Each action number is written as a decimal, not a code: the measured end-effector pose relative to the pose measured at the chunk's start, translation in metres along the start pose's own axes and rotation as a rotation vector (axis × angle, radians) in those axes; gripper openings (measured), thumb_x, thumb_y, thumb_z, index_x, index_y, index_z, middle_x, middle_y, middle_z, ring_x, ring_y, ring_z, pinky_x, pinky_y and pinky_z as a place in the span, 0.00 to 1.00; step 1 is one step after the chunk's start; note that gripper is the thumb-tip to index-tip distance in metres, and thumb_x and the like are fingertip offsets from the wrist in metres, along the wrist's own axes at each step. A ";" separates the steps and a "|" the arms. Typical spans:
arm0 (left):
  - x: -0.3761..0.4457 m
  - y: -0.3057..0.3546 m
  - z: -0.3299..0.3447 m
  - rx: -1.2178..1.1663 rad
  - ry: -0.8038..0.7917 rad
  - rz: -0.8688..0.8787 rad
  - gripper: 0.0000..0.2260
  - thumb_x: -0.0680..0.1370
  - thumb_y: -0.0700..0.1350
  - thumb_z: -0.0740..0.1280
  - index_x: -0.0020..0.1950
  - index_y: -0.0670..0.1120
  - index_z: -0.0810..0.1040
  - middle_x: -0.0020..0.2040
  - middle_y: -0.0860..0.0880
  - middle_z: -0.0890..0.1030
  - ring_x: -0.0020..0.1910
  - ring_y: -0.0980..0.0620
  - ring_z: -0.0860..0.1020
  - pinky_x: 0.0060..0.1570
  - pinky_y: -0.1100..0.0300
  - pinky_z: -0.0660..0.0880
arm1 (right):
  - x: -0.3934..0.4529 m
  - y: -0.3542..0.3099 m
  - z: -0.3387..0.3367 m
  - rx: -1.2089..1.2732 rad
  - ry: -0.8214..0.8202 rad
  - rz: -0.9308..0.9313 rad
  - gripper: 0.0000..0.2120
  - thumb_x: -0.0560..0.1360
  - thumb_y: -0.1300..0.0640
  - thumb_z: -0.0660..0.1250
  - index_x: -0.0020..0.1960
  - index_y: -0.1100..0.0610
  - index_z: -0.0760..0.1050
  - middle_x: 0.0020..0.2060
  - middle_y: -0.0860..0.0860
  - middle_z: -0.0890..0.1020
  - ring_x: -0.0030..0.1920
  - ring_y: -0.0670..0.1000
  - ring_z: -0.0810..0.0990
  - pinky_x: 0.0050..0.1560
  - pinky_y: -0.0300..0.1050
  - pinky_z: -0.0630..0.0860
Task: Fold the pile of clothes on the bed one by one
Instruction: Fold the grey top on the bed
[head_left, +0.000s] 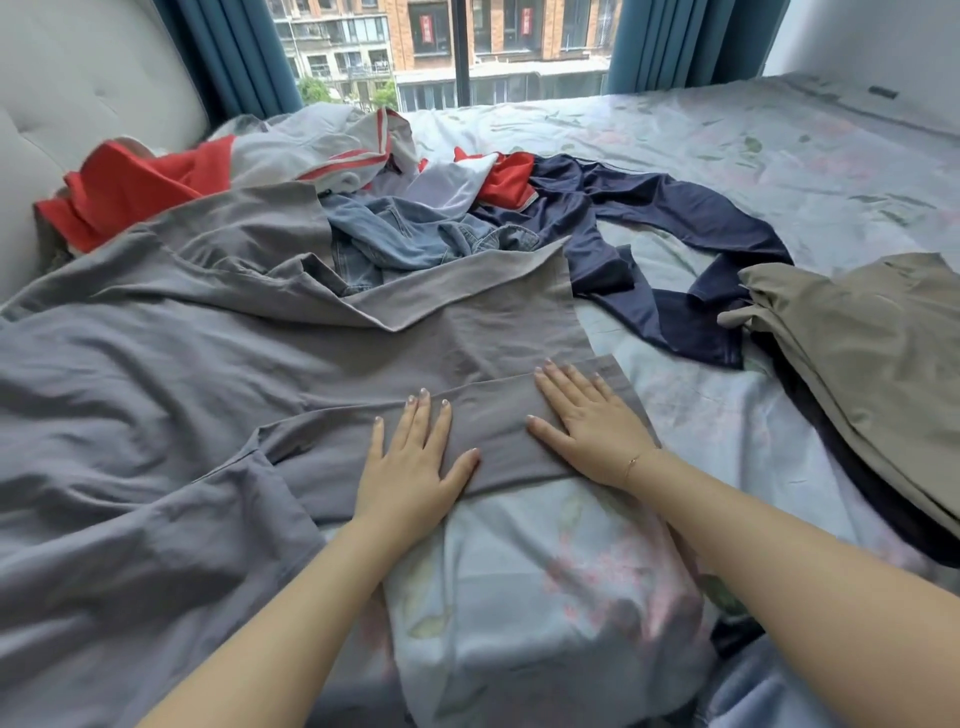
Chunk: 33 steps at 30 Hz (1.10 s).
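Note:
A large grey garment (218, 332) lies spread over the left and middle of the bed. One long strip of it (498, 421) runs across the front. My left hand (410, 462) and my right hand (587, 421) both lie flat on that strip, palms down, fingers apart, holding nothing. Behind the grey garment sits the pile: a blue denim piece (410, 239), a red and grey piece (140, 187), a white piece (447, 187) and a navy garment (654, 234) trailing to the right.
A khaki garment (872, 353) lies folded on a dark one at the right edge. The floral bedsheet (727, 145) shows at the back right and near me. A padded headboard (78, 93) stands at the left; a window with blue curtains (234, 52) is behind.

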<state>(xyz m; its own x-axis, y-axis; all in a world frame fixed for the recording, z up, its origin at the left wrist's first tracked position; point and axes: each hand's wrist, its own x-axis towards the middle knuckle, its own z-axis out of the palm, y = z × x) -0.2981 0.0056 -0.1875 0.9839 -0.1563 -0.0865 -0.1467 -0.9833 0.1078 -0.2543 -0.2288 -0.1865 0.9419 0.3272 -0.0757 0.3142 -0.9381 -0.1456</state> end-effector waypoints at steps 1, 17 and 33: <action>-0.002 0.000 -0.001 0.005 0.002 0.005 0.42 0.67 0.67 0.29 0.80 0.53 0.43 0.80 0.50 0.39 0.78 0.54 0.39 0.75 0.48 0.38 | -0.002 0.006 -0.001 -0.004 0.013 0.039 0.33 0.79 0.35 0.41 0.79 0.49 0.40 0.78 0.43 0.42 0.77 0.44 0.39 0.77 0.48 0.39; -0.148 -0.122 -0.103 -0.571 0.379 -0.098 0.14 0.78 0.35 0.65 0.52 0.54 0.81 0.54 0.57 0.81 0.53 0.66 0.77 0.51 0.79 0.65 | -0.047 -0.146 -0.027 0.160 0.255 -0.662 0.16 0.74 0.51 0.65 0.61 0.54 0.78 0.61 0.53 0.78 0.60 0.57 0.77 0.57 0.51 0.76; -0.216 -0.254 -0.115 -0.662 0.537 -0.512 0.09 0.81 0.45 0.62 0.54 0.55 0.81 0.53 0.53 0.82 0.54 0.53 0.77 0.59 0.56 0.71 | -0.055 -0.300 0.021 0.458 0.183 -0.928 0.09 0.75 0.53 0.66 0.49 0.54 0.82 0.45 0.48 0.82 0.45 0.50 0.79 0.47 0.48 0.75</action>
<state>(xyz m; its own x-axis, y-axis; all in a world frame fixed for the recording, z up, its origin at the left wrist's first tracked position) -0.4620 0.2997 -0.0824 0.8522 0.4965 0.1650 0.2342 -0.6440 0.7283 -0.4034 0.0373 -0.1591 0.3698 0.8380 0.4013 0.8832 -0.1830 -0.4318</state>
